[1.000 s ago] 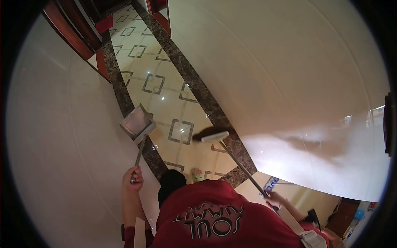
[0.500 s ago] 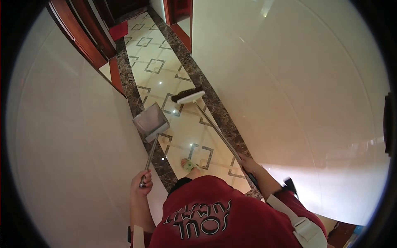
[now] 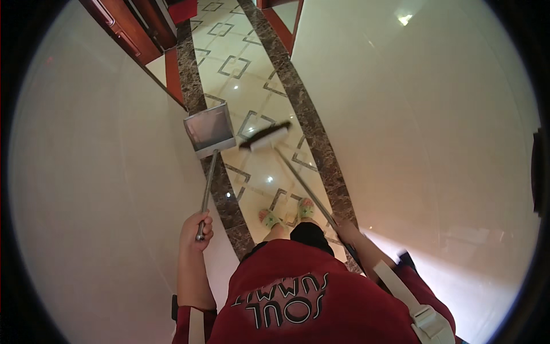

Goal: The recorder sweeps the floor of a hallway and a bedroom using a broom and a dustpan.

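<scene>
Two hands (image 3: 196, 231) (image 3: 346, 230), one dustpan (image 3: 209, 131), one broom (image 3: 270, 139)

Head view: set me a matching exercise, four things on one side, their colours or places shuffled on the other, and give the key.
Things:
1. Dustpan
2. Broom
3. Slippers
4. Shirt

Colours or places:
A. Green, on the feet
B. Held in the right hand
C. Red, with lettering on it
D. Held in the left hand

Right pairs: 1-D, 2-B, 3-A, 4-C
</scene>
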`<move>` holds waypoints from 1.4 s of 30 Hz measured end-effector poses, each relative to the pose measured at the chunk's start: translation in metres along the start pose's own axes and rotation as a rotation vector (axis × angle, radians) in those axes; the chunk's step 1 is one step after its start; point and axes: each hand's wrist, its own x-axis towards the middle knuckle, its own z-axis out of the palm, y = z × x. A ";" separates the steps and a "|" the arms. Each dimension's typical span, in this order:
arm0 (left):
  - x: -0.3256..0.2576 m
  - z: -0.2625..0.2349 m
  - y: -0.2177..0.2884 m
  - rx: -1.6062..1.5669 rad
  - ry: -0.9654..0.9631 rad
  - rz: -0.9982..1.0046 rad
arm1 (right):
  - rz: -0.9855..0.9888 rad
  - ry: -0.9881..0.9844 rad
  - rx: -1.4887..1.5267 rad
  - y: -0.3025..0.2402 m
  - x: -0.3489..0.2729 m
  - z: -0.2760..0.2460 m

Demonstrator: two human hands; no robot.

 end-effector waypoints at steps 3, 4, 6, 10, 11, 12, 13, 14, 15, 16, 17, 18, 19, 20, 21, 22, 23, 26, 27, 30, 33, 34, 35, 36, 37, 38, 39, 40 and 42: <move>0.007 -0.005 0.008 -0.051 -0.041 -0.024 | 0.206 -0.155 0.397 -0.099 0.069 -0.023; 0.003 -0.013 0.012 -0.063 -0.041 -0.054 | 0.191 -0.169 0.401 -0.114 0.065 -0.022; -0.001 -0.025 0.016 -0.089 -0.064 -0.015 | 0.204 -0.199 0.309 -0.136 0.038 -0.035; -0.006 -0.022 0.020 -0.115 -0.065 0.053 | -0.015 -0.330 0.115 -0.123 -0.049 -0.075; -0.007 -0.018 0.022 -0.127 -0.060 0.055 | 0.201 -0.483 0.131 -0.145 -0.067 -0.103; -0.011 -0.010 0.027 -0.108 -0.073 0.063 | 0.325 -0.566 0.257 -0.145 -0.083 -0.114; -0.012 -0.004 0.033 -0.087 -0.094 0.077 | 0.339 -0.577 0.308 -0.118 -0.098 -0.107; -0.009 -0.006 0.037 -0.087 -0.091 0.090 | 0.401 -0.646 0.213 -0.122 -0.101 -0.106; -0.008 -0.008 0.036 -0.086 -0.093 0.081 | 0.376 -0.681 0.227 -0.121 -0.099 -0.097; -0.004 -0.010 0.036 -0.087 -0.100 0.071 | 0.354 -0.711 0.239 -0.118 -0.090 -0.089; -0.004 -0.011 0.037 -0.102 -0.091 0.043 | 0.343 -0.712 0.236 -0.115 -0.072 -0.077; 0.000 -0.011 0.039 -0.099 -0.091 0.047 | 0.359 -0.684 0.205 -0.112 -0.052 -0.060; -0.005 -0.014 0.040 -0.110 -0.083 0.037 | 0.364 -0.669 0.171 -0.128 -0.038 -0.052; -0.011 -0.017 0.041 -0.120 -0.073 0.028 | 0.378 -0.640 0.097 -0.146 -0.016 -0.047; -0.016 -0.019 0.043 -0.119 -0.054 0.040 | 0.391 -0.610 0.026 -0.173 0.007 -0.050; -0.021 -0.013 0.046 -0.113 -0.070 0.038 | 0.009 -0.421 0.040 -0.135 0.038 -0.009; -0.018 -0.007 0.047 -0.101 -0.093 0.027 | -0.072 -0.344 -0.001 -0.136 0.074 0.007; -0.014 -0.011 0.039 -0.070 -0.098 0.044 | 0.007 -0.257 0.345 -0.175 0.178 0.052; -0.015 -0.015 0.037 -0.064 -0.098 0.055 | 0.111 -0.302 0.463 -0.214 0.188 0.036; -0.008 -0.019 0.038 -0.072 -0.120 0.022 | 0.113 -0.229 0.413 -0.199 0.192 0.022; -0.007 -0.035 0.037 -0.117 -0.129 0.075 | 0.121 -0.308 0.271 -0.199 0.126 -0.025; -0.006 -0.032 0.039 -0.130 -0.137 0.088 | 0.127 -0.325 0.266 -0.182 0.104 -0.037; -0.003 -0.031 0.043 -0.141 -0.142 0.097 | 0.136 -0.344 0.264 -0.164 0.081 -0.045; -0.001 -0.030 0.047 -0.141 -0.150 0.097 | 0.171 -0.372 0.255 -0.162 0.058 -0.058; 0.004 -0.026 0.052 -0.149 -0.144 0.082 | 0.143 -0.396 0.273 -0.133 0.045 -0.057; 0.009 -0.025 0.057 -0.161 -0.120 0.070 | 0.291 -0.467 0.326 -0.154 0.028 -0.080; 0.012 -0.016 0.067 -0.152 -0.139 0.064 | 0.209 -0.472 0.257 -0.130 0.025 -0.076; 0.017 -0.012 0.072 -0.160 -0.133 0.052 | 0.211 -0.468 0.260 -0.129 0.031 -0.074; 0.025 -0.003 0.085 -0.169 -0.127 0.042 | 0.269 -0.489 0.213 -0.132 0.049 -0.082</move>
